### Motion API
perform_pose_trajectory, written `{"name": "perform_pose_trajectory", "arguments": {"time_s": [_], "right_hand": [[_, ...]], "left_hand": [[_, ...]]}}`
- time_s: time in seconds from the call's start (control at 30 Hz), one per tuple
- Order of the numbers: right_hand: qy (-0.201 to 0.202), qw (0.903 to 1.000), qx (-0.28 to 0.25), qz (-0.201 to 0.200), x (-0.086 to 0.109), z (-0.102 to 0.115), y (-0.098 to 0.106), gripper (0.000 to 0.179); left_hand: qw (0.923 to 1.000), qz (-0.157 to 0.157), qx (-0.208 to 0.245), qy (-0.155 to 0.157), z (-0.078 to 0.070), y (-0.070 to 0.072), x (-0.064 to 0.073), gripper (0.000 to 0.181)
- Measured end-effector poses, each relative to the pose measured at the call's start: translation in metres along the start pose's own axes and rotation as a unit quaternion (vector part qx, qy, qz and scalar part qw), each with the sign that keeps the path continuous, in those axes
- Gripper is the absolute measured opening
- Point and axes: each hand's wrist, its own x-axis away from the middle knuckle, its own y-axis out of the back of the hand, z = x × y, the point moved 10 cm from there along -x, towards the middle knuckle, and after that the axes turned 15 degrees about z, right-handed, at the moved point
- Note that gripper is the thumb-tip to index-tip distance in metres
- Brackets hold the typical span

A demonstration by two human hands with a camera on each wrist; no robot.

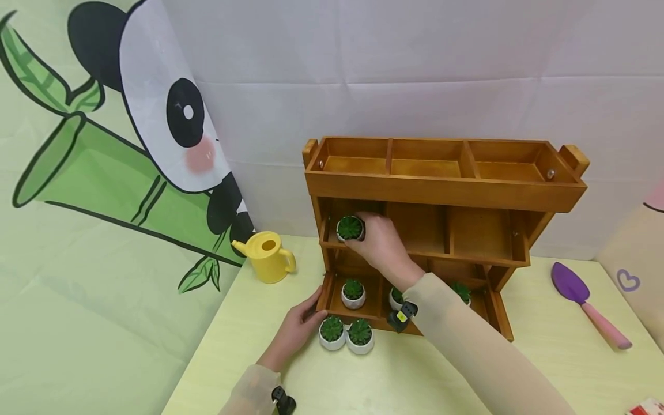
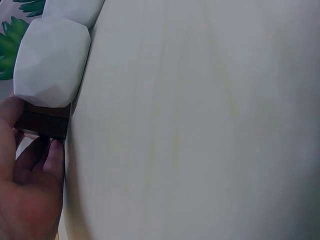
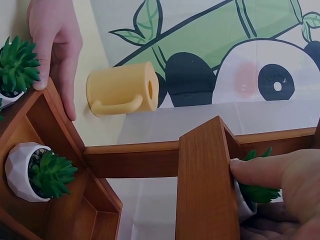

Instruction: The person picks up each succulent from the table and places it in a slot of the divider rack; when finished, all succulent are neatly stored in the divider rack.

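A three-tier wooden shelf with divided compartments stands on the table. My right hand holds a small potted succulent at the left compartment of the middle tier; in the right wrist view the shelf's front board partly covers that pot. At the bottom tier's front left corner, my left hand grips the wood, thumb on one side and fingers on the other. Potted succulents sit in that tier: one on the left, others partly behind my right arm. Two more white pots stand side by side before the shelf, near my left hand.
A yellow watering can stands left of the shelf. To the right lies a purple trowel with a pink handle. Behind is a cloth backdrop with a panda drawing. A red and white item shows at the lower right edge.
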Motion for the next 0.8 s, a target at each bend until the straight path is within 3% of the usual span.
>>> {"name": "perform_pose_trajectory", "arguments": {"time_s": [0.27, 0.5, 0.8], "right_hand": [[0.026, 0.9992, -0.018, -0.023, 0.012, 0.0, 0.003, 0.052], [0.036, 0.9958, -0.065, -0.054, 0.038, -0.006, 0.005, 0.065], [0.068, 0.9847, -0.139, -0.08, 0.076, -0.015, -0.006, 0.057]], "left_hand": [[1.0, 0.001, 0.003, -0.007, 0.0, 0.001, -0.002, 0.063], [1.0, 0.001, 0.001, -0.001, 0.001, 0.0, -0.003, 0.063], [1.0, 0.0, 0.002, -0.004, 0.002, 0.001, -0.002, 0.063]]}}
